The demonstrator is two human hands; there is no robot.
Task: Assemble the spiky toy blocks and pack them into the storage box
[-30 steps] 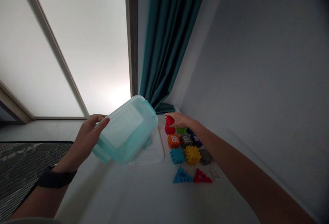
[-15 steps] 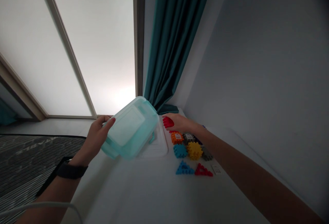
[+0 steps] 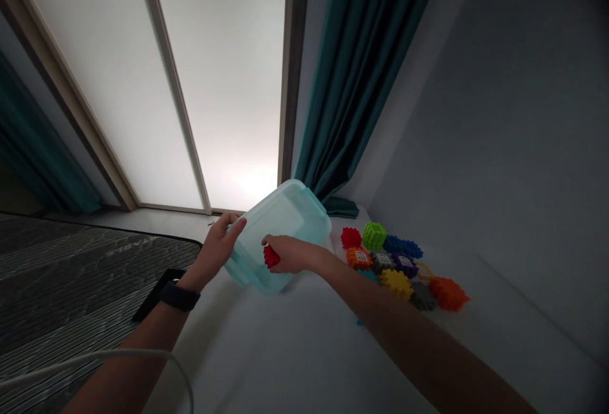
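Observation:
My left hand (image 3: pixel 217 252) grips the near end of a translucent teal plastic box (image 3: pixel 285 220), tilted above the white table (image 3: pixel 295 350). My right hand (image 3: pixel 288 253) is closed on a red toothed block (image 3: pixel 271 256) and holds it in front of the box's side. Behind my right forearm lies a cluster of colourful toothed blocks: a red one (image 3: pixel 351 237), a green one (image 3: pixel 374 234), a blue one (image 3: pixel 402 247), an orange one (image 3: pixel 448 293), a yellow one (image 3: pixel 394 281) and others.
A teal curtain (image 3: pixel 361 78) hangs at the back by a grey wall (image 3: pixel 499 116). Bright window panels (image 3: pixel 223 84) fill the left. A dark striped rug (image 3: pixel 71 281) lies on the floor left of the table. A white cable (image 3: pixel 118 357) crosses my left forearm.
My right hand lifted a red block from the cluster and carried it left to the box. The camera turned, so more blocks show at the right.

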